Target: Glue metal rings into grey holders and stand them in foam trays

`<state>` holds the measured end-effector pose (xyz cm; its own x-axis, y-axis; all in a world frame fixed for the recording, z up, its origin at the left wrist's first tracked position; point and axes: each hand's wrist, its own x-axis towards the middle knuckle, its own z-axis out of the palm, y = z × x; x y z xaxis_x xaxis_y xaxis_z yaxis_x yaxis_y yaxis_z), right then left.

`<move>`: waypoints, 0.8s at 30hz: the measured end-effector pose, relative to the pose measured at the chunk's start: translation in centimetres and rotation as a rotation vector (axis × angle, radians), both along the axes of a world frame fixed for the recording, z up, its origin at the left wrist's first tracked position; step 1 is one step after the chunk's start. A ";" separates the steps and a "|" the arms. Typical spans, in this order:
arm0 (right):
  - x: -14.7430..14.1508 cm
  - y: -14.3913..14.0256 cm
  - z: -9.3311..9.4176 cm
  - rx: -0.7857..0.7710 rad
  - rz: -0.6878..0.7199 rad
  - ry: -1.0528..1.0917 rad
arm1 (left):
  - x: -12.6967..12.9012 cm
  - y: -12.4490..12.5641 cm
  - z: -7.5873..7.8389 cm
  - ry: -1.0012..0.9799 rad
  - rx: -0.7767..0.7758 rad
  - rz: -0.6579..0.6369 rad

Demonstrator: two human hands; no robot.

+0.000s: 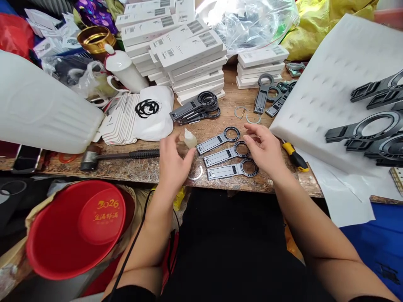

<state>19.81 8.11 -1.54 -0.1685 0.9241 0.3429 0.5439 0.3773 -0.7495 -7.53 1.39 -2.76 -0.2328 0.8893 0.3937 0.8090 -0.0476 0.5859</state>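
Observation:
Three flat grey plastic brackets with round ring ends lie side by side on the wooden bench: a far one [210,144], a middle one [218,157] and a near one [223,171]. My left hand [172,161] is open left of them, thumb apart from the fingers. Just beyond its thumb stands a small whitish dropper bottle [190,139]. My right hand [265,147] hovers by the ring ends, fingers apart, with nothing visible in it. A thin pale ring [197,173] lies near my left thumb, partly hidden. Two more thin rings [253,118] rest farther back.
Stacked white boxes [192,50] stand at the back, with a pile of grey brackets [197,107] before them. A hammer [126,155] lies left, a screwdriver [295,157] right. White foam [315,84] holds more brackets. A red basin [63,235] sits below the bench edge.

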 end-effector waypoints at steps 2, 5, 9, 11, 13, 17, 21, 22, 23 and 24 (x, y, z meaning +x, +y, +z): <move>0.0 -1.3 0.6 0.035 -0.021 0.046 | -0.5 1.8 0.6 0.027 -0.112 -0.050; 0.0 -3.5 1.5 0.110 -0.039 0.065 | -0.2 3.1 1.6 0.027 -0.148 -0.069; -0.3 -6.2 2.1 0.158 -0.020 0.099 | 2.4 1.8 3.0 -0.289 -0.152 -0.122; -0.7 -7.3 1.9 0.083 0.049 0.164 | 4.5 0.5 3.6 -0.530 -0.197 -0.235; -1.1 -8.1 1.4 -0.099 0.133 0.302 | 6.7 -0.6 3.9 -0.736 -0.234 -0.346; -1.1 -9.1 0.7 -0.451 0.191 0.593 | 10.1 -1.9 3.4 -0.946 -0.241 -0.423; 0.0 -10.0 0.7 -0.476 0.130 0.699 | 12.0 -2.1 2.8 -0.977 -0.152 -0.381; 0.3 -10.1 0.8 -0.495 0.111 0.749 | 12.3 -2.1 2.9 -0.967 -0.142 -0.392; 0.7 -10.2 0.8 -0.522 0.088 0.814 | 12.5 -2.0 2.9 -0.945 -0.140 -0.421; 1.0 -10.2 0.9 -0.548 0.062 0.885 | 12.5 -2.0 3.0 -0.904 -0.136 -0.464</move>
